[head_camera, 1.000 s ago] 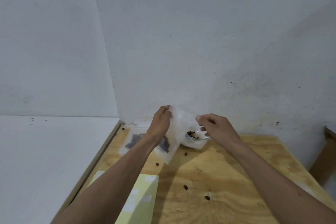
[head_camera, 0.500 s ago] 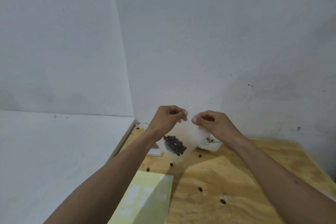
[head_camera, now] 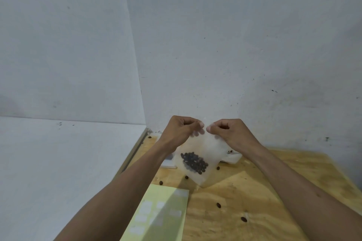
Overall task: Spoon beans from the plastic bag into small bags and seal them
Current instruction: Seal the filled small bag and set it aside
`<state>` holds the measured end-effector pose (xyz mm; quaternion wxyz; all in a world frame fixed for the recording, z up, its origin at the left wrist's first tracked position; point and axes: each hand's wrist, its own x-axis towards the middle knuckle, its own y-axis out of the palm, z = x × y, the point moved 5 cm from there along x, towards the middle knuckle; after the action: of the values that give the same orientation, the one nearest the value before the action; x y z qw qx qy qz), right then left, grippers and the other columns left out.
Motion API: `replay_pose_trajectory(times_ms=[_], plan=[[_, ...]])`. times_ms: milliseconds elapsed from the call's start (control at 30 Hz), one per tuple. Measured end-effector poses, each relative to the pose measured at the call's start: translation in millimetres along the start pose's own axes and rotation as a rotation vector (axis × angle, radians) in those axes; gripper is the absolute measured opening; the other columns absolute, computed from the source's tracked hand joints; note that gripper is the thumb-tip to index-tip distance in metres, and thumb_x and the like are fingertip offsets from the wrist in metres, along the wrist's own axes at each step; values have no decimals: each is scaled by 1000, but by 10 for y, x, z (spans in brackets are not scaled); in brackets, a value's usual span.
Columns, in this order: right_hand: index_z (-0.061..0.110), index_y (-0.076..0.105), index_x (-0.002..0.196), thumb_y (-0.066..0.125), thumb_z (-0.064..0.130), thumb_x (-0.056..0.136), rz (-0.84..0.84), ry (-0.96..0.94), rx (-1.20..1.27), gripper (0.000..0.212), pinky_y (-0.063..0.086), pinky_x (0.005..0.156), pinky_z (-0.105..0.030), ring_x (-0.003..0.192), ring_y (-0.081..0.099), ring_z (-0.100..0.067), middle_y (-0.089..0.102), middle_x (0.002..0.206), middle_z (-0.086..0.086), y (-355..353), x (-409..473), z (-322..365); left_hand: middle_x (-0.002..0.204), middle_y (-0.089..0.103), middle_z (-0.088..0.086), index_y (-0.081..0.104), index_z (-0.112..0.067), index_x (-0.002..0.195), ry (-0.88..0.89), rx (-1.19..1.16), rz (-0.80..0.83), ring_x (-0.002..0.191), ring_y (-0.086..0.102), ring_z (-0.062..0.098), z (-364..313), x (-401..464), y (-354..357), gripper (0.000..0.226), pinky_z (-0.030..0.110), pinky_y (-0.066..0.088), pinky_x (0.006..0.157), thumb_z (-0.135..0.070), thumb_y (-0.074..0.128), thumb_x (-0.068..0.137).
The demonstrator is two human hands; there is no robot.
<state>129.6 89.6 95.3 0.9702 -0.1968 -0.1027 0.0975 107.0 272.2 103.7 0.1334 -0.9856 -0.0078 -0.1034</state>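
A small clear bag (head_camera: 205, 148) hangs above the wooden table (head_camera: 254, 191), with a dark cluster of beans (head_camera: 194, 162) gathered in its lower left part. My left hand (head_camera: 181, 131) and my right hand (head_camera: 228, 133) both pinch its top edge, fingertips nearly touching in the middle. Behind the bag, a larger plastic bag (head_camera: 231, 157) lies flat on the table near the wall, mostly hidden. No spoon is clearly visible.
Several loose beans (head_camera: 218, 205) are scattered on the wood. A pale green sheet (head_camera: 162, 215) with white labels lies at the table's near left. A white surface (head_camera: 58, 162) adjoins the table's left edge. The wall stands close behind.
My right hand has left the large bag and come up to the small bag's top edge. The small bag now hangs upright between both hands, beans settled at the bottom.
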Motion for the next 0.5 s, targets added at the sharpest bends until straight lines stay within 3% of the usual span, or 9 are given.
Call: replay_pose_trajectory(times_ms=[167,300,367,400,500], plan=[[-5,67,84,64,34,92,24,-34,-146,40,35,58,-32,58,43,-17,52,67,-4,70,54,39,78,77,9,79,0,83,-28,-62,-36,64,58,11,29,1,9,17,21,51,65,-14,72,91],[12,74,84,65,35,96,49,-39,-157,27,39,51,-24,52,47,-6,64,71,3,68,54,59,81,77,13,80,-1,88,-83,-122,-114,65,60,12,77,4,-31,13,23,51,66,-12,72,89],[18,74,84,67,35,95,61,-32,-137,21,51,53,-31,60,58,-8,70,79,0,43,59,45,80,78,11,80,-1,88,-106,-143,-199,64,60,11,83,21,-127,12,18,52,63,-10,72,89],[19,75,85,68,34,94,70,-19,-125,19,58,62,-40,64,64,-10,72,81,-1,27,65,24,78,77,9,80,0,88,-119,-155,-250,63,60,10,89,34,-204,11,16,51,60,-9,73,88],[18,75,88,70,36,95,97,9,-125,20,58,69,-44,63,71,-8,70,76,-1,3,46,-18,73,76,7,80,0,87,-143,-160,-316,58,61,8,106,59,-361,9,14,49,55,-7,74,88]])
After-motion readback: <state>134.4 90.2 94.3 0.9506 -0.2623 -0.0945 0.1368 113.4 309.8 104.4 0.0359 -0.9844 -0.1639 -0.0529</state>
